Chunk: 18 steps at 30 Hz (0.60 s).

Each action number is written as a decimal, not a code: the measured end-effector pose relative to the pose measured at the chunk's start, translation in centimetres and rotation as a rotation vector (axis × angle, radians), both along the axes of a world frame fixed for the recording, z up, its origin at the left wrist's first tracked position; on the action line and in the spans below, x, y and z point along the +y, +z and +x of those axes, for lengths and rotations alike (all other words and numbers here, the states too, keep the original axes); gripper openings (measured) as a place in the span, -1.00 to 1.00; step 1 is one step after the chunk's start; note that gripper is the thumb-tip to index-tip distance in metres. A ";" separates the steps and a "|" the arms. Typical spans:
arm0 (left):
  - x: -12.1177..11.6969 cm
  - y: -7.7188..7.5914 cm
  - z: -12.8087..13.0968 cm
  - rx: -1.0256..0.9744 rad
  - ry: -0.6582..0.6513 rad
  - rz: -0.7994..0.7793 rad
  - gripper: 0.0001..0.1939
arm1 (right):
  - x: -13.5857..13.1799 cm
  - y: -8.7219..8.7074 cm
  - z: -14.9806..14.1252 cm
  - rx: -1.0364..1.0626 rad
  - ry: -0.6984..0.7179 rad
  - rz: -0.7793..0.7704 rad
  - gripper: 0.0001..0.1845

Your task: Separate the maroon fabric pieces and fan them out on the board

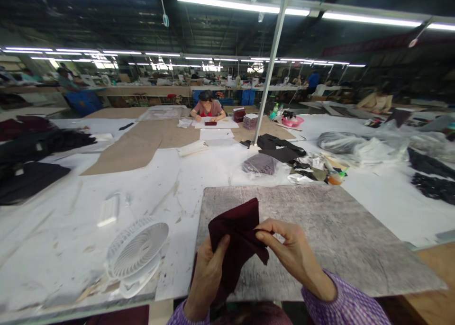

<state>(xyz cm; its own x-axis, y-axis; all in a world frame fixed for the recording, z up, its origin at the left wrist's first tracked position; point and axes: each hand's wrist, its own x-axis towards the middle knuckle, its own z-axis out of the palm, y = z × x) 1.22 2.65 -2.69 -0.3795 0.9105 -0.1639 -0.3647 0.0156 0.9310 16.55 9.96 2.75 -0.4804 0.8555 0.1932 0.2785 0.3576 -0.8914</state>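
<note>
A dark maroon piece of cloth [236,228], folded over on itself, is held up above the grey board [320,211]. My left hand [209,268] grips its lower left side, with the thumb pressed on the front. On the other side, my right hand [289,242] pinches an edge of the cloth between thumb and fingertips. The lower part of the cloth hangs down between my hands toward the table edge. Part of my left hand's fingers is hidden behind the fabric.
A white fan [138,249] stands left of the board. Beyond the board lie a plastic-wrapped bundle [261,165] and dark scraps [280,147], by a metal post [272,64]. Across the table a person [208,109] works. Dark cloth piles [31,180] lie at left, plastic bags [377,147] at right.
</note>
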 end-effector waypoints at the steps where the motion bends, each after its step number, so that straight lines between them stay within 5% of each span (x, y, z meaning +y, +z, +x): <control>1: 0.0 0.0 0.0 -0.005 -0.003 0.001 -0.61 | -0.1 0.0 0.0 0.015 -0.008 -0.011 -0.78; 18: -0.1 0.8 0.4 -0.222 -0.076 0.026 -0.75 | -0.7 -0.4 -0.1 -0.079 -0.037 0.309 -0.62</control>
<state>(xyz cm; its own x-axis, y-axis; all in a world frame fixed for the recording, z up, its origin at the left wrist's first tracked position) 1.61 2.52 -1.92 -0.2666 0.9402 -0.2119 -0.5594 0.0281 0.8284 16.41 9.27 2.36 -0.4736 0.7796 0.4097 0.3604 0.5960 -0.7175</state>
